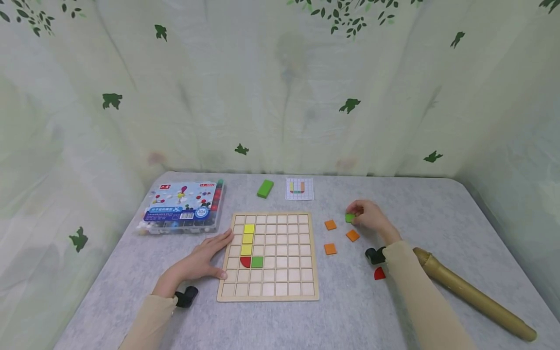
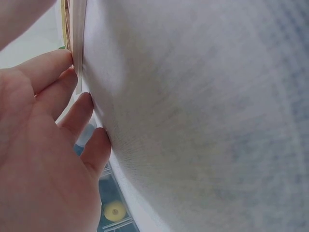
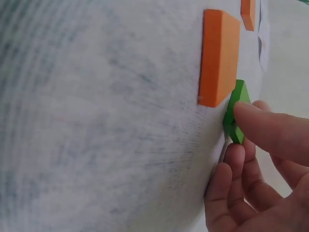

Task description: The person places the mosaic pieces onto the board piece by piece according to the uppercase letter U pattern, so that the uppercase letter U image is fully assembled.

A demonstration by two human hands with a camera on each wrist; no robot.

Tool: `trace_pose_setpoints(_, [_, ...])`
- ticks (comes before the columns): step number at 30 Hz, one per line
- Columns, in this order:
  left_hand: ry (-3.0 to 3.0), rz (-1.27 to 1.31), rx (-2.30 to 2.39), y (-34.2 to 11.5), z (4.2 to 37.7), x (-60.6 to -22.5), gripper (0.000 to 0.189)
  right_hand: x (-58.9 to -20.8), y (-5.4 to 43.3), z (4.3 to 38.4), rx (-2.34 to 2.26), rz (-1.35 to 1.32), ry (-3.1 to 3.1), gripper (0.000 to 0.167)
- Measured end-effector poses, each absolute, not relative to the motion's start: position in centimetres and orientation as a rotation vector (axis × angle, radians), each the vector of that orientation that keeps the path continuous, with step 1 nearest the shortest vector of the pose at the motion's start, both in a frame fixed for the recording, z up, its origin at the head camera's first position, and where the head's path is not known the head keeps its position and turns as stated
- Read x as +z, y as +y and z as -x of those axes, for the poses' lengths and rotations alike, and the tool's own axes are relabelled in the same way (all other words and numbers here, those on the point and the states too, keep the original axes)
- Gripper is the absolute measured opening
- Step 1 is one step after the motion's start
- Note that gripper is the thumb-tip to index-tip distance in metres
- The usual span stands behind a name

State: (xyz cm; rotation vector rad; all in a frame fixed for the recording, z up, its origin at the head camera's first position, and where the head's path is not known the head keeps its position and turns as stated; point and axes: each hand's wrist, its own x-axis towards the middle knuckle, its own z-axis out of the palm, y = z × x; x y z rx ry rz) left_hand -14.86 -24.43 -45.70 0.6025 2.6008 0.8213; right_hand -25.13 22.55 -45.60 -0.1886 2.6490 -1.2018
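1. Gridded wooden board (image 1: 281,263): about half laid, I judge; three yellow tiles (image 1: 247,238), red quarter-circle (image 1: 245,262), green tile (image 1: 257,262) seated.
2. Left hand (image 1: 201,260): fingers extended against board's left edge, gripping nothing.
3. Right hand (image 1: 371,217): fingers pinching second green tile (image 1: 349,218), right of board.
4. Outstanding, same side: three orange tiles (image 1: 330,249), second red quarter-circle (image 1: 379,273).

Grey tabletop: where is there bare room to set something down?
Bare: right rear, bordered by the right hand, brown bamboo stick and back edge; also the near strip below the gridded wooden board. Crowded: right of the board, where three orange square tiles lie.
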Motion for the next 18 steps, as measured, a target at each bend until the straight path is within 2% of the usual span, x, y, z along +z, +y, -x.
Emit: trace_pose_setpoints(18, [2.599, -0.609, 0.822, -24.5, 14.8, -45.6, 0.101, -44.6, 22.1, 24.4, -1.347, 0.309, 2.436, 0.018])
